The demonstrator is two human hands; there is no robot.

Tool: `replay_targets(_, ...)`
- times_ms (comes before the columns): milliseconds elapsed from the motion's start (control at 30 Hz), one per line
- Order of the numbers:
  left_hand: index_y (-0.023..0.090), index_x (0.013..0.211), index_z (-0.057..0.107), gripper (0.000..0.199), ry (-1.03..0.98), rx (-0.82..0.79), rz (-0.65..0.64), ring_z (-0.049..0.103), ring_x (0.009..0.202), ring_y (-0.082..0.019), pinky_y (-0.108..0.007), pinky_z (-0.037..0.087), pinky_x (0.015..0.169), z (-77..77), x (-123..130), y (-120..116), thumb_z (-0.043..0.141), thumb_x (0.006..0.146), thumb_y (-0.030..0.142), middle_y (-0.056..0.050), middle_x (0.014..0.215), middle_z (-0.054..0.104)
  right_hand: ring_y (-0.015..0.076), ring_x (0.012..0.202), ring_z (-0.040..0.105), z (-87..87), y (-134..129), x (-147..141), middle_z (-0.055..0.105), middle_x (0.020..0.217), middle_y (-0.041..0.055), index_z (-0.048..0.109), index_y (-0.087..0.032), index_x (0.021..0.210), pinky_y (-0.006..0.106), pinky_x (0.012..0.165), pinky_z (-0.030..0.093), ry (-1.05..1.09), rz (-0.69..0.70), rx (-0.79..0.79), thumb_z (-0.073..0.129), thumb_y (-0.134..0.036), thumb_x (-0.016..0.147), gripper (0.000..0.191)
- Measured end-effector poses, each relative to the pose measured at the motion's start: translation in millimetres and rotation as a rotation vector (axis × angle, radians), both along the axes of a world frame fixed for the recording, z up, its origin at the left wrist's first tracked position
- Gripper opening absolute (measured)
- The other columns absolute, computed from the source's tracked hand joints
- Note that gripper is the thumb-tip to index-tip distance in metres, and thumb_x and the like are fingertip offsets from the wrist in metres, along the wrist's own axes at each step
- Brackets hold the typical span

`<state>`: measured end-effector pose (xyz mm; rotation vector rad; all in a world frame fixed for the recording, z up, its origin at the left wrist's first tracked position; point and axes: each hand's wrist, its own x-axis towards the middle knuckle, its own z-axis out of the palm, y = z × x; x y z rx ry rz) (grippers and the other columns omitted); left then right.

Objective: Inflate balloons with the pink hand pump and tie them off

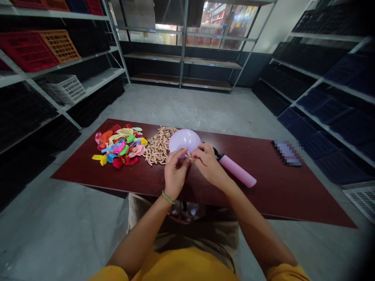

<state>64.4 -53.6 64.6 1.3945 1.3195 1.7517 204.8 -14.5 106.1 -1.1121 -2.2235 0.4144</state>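
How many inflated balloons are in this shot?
1: the lilac balloon, at its neck between the left hand and right hand, above the dark red table. None others show; some could be hidden.

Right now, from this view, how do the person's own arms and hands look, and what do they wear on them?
The left hand and right hand are bare, without gloves. Both arms come out of the short sleeves of a yellow shirt. The left wrist wears a thin green band; the right wrist shows none. No cables or markings are visible on the arms.
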Motion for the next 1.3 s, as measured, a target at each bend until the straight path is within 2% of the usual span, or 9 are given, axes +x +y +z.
replay_targets(100,0.026,0.113,0.071,0.027,-0.035,-0.009,-0.025,0.062,0.104,-0.021,-0.035,0.051,0.090,0.4,0.2,0.9,0.066,0.086,0.024,-0.007,0.114,0.067,0.0229,0.099,0.046,-1.4,3.2,-0.7,0.046,0.098,0.0052,0.056,-0.023,0.082,0.045,0.095,0.044,0.046,-0.013,-0.048,0.048,-0.012,0.089,0.014)
replay_targets(233,0.023,0.113,0.069,0.029,-0.192,-0.097,-0.065,0.064,0.095,-0.020,-0.034,0.053,0.087,-0.9,2.7,1.9,0.068,0.084,0.028,-0.007,0.103,0.068,0.0227,0.099,0.048,-2.2,3.4,-0.7,0.047,0.097,0.0047,0.057,-0.024,0.084,0.045,0.094,0.045,0.103,-0.006,-0.055,0.048,-0.015,0.090,0.014)
replay_targets(400,0.020,0.101,0.064,0.024,-0.405,-0.118,-0.113,0.063,0.090,-0.017,-0.033,0.056,0.084,5.1,7.0,2.4,0.071,0.081,0.030,-0.005,0.099,0.065,0.0232,0.100,0.052,-3.0,-2.4,-1.1,0.053,0.103,0.0078,0.056,-0.024,0.102,0.042,0.091,0.047,0.186,0.001,0.121,0.051,-0.021,0.094,0.009)
replay_targets(567,0.019,0.099,0.061,0.024,-0.515,-0.168,-0.111,0.063,0.089,-0.015,-0.031,0.056,0.082,11.0,9.0,3.3,0.071,0.080,0.030,-0.004,0.097,0.064,0.0230,0.096,0.055,-6.0,-6.4,-2.0,0.060,0.099,0.0079,0.061,-0.024,0.093,0.042,0.088,0.048,0.140,0.011,0.268,0.045,-0.019,0.097,0.017)
replay_targets(700,0.019,0.098,0.060,0.024,-0.520,-0.176,-0.110,0.064,0.089,-0.015,-0.033,0.056,0.084,10.1,9.8,4.0,0.070,0.080,0.032,-0.003,0.098,0.064,0.0240,0.098,0.057,-8.1,-7.2,-1.3,0.064,0.102,0.0085,0.066,-0.025,0.102,0.043,0.090,0.049,0.094,0.009,0.308,0.045,-0.017,0.096,0.024)
replay_targets(867,0.019,0.096,0.061,0.022,-0.474,-0.159,-0.091,0.064,0.088,-0.015,-0.031,0.055,0.084,8.7,10.1,4.5,0.070,0.080,0.030,-0.004,0.095,0.064,0.0254,0.103,0.058,-7.1,-10.2,-2.7,0.063,0.109,0.0095,0.062,-0.025,0.114,0.044,0.094,0.049,0.036,-0.004,0.342,0.045,-0.017,0.096,0.026)
replay_targets(1033,0.019,0.097,0.063,0.019,-0.358,-0.126,-0.062,0.065,0.092,-0.016,-0.032,0.052,0.088,5.1,8.0,4.3,0.069,0.082,0.029,-0.005,0.098,0.067,0.0264,0.104,0.057,3.5,-12.6,-4.6,0.063,0.106,0.0112,0.061,-0.021,0.107,0.043,0.094,0.048,-0.047,-0.021,0.324,0.045,-0.019,0.097,0.019)
replay_targets(1200,0.019,0.096,0.065,0.017,-0.251,-0.115,-0.049,0.066,0.090,-0.017,-0.033,0.052,0.087,4.6,6.4,0.6,0.068,0.083,0.030,-0.005,0.097,0.069,0.0278,0.095,0.055,19.9,-11.4,-4.9,0.062,0.098,0.0127,0.061,-0.019,0.098,0.044,0.085,0.048,-0.229,0.012,0.285,0.041,-0.017,0.098,0.020)
replay_targets(1300,0.019,0.094,0.065,0.015,-0.204,-0.110,-0.037,0.065,0.088,-0.017,-0.032,0.052,0.085,7.1,4.2,0.3,0.067,0.084,0.030,-0.005,0.094,0.069,0.0275,0.089,0.053,22.7,-8.6,-7.1,0.060,0.091,0.0129,0.060,-0.017,0.091,0.042,0.080,0.048,-0.336,0.023,0.310,0.040,-0.015,0.097,0.021)
